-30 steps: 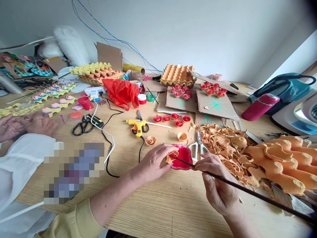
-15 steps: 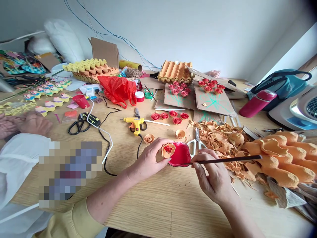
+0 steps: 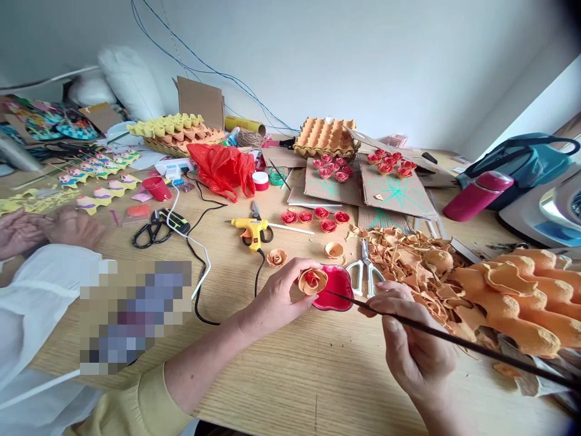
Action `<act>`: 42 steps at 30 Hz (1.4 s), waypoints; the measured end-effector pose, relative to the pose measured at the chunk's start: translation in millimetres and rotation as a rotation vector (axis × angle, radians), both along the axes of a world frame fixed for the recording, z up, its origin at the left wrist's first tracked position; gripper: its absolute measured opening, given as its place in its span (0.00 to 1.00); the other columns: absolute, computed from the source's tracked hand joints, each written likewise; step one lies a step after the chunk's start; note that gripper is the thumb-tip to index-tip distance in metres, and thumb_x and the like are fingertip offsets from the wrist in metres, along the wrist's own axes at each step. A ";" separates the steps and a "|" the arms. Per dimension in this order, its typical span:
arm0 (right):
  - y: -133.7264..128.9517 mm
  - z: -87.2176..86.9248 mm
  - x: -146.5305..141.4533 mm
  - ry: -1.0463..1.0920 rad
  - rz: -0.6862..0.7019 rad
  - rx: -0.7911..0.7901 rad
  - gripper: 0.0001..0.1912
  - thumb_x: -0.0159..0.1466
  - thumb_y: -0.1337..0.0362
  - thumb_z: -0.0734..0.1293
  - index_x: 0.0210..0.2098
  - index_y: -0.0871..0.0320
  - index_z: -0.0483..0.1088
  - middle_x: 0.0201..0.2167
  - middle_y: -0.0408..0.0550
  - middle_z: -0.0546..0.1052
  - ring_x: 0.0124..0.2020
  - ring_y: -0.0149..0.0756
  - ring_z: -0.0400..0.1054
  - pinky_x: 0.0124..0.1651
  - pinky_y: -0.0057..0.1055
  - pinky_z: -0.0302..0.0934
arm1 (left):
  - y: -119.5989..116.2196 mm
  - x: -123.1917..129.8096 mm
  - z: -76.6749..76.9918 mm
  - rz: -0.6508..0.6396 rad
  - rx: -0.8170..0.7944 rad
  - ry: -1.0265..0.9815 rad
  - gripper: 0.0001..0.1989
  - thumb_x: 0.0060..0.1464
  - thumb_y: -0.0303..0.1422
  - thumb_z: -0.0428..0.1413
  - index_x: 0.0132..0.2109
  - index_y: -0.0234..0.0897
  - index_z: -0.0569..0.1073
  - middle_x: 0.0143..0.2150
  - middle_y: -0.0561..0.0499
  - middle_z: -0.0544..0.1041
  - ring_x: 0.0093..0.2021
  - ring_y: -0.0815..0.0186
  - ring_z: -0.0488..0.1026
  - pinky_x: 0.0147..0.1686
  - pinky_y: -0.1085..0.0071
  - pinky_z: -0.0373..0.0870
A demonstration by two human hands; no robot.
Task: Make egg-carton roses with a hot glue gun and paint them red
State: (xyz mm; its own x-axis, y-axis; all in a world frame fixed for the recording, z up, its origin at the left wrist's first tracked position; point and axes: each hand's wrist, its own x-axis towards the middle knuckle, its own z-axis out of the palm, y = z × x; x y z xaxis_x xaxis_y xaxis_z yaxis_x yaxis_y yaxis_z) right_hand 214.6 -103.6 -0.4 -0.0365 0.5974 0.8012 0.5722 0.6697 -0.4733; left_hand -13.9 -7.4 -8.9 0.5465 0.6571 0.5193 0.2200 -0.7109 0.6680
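Observation:
Between the thumb and fingers of my left hand (image 3: 276, 297) is an egg-carton rose (image 3: 312, 281), red at its centre and plain orange on its outer petals. My right hand (image 3: 413, 339) pinches a thin dark paintbrush (image 3: 436, 329), its tip over a small dish of red paint (image 3: 338, 284) just right of the rose. Past the dish lie an unpainted rose (image 3: 276, 258) and an unpainted cup (image 3: 334, 250). Several red-painted roses (image 3: 327, 225) sit in a cluster beyond them. White-handled scissors (image 3: 365, 269) rest open beside the dish.
A yellow glue gun (image 3: 251, 230) lies ahead of my left hand, its cord running toward me. Orange carton scraps (image 3: 408, 260) and an egg tray (image 3: 521, 297) fill the right side. Another person's hands (image 3: 68, 229) are at the left. Painted roses stand on cardboard (image 3: 399, 194) at the back.
The brush has swung round, its handle now angled toward the lower right, and its tip has moved up and left over the dish. My right hand has shifted right and nearer; the view has moved slightly.

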 end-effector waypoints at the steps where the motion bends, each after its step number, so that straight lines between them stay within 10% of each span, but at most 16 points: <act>1: -0.6 0.3 -2.7 0.014 0.027 0.008 0.10 0.70 0.72 0.64 0.48 0.56 0.73 0.34 0.48 0.80 0.35 0.41 0.76 0.54 0.53 0.69 | -0.8 0.2 -0.7 0.006 0.012 0.006 0.25 0.58 0.21 0.60 0.59 0.41 0.66 0.53 0.46 0.79 0.52 0.60 0.78 0.51 0.65 0.77; 42: 0.6 17.7 -18.3 -0.211 0.197 0.054 0.16 0.66 0.77 0.65 0.50 0.60 0.73 0.36 0.51 0.84 0.36 0.37 0.80 0.53 0.45 0.71 | -5.1 2.3 -8.7 0.086 0.176 -0.024 0.22 0.61 0.24 0.60 0.59 0.42 0.65 0.53 0.44 0.78 0.55 0.57 0.78 0.56 0.59 0.76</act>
